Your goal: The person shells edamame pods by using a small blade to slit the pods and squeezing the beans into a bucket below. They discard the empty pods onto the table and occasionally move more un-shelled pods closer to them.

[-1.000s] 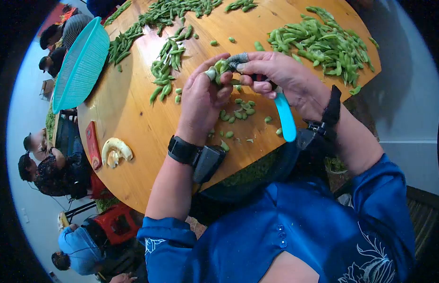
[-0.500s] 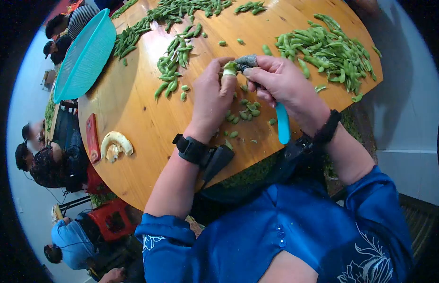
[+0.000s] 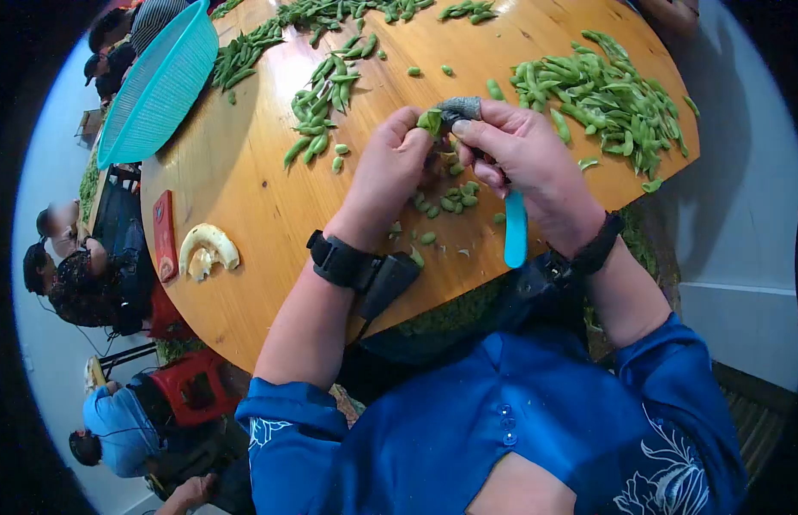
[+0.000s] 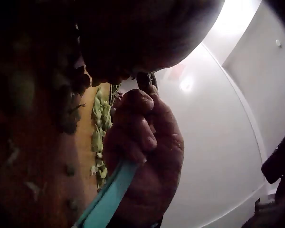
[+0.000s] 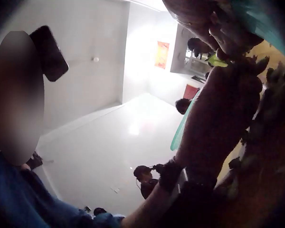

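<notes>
In the head view my left hand [image 3: 386, 167] pinches a green soybean pod [image 3: 430, 120] between thumb and fingers, its back turned up. My right hand [image 3: 532, 159] meets it, thumb and forefinger right at the pod. A grey cover [image 3: 459, 108] wraps that forefinger. The lower fingers of the right hand curl round a tool with a flat turquoise handle [image 3: 516, 230]; its other end is hidden in the hand. Below the hands, several shelled green beans [image 3: 457, 199] lie on the wooden table [image 3: 270, 223]. The left wrist view shows the handle [image 4: 111, 197] sticking out below the curled fingers.
A heap of pods [image 3: 622, 107] lies at the right, more pods [image 3: 317, 107] at the left and back. A turquoise basket [image 3: 154, 94] leans at the left edge, near a red flat object [image 3: 164, 236] and a pale curved piece [image 3: 208, 249]. Other people sit at the left.
My left hand has turned from showing its fingers and pod contents to showing its back, fingers closing on the pod. The right hand keeps the turquoise handle. The head view has shifted slightly.
</notes>
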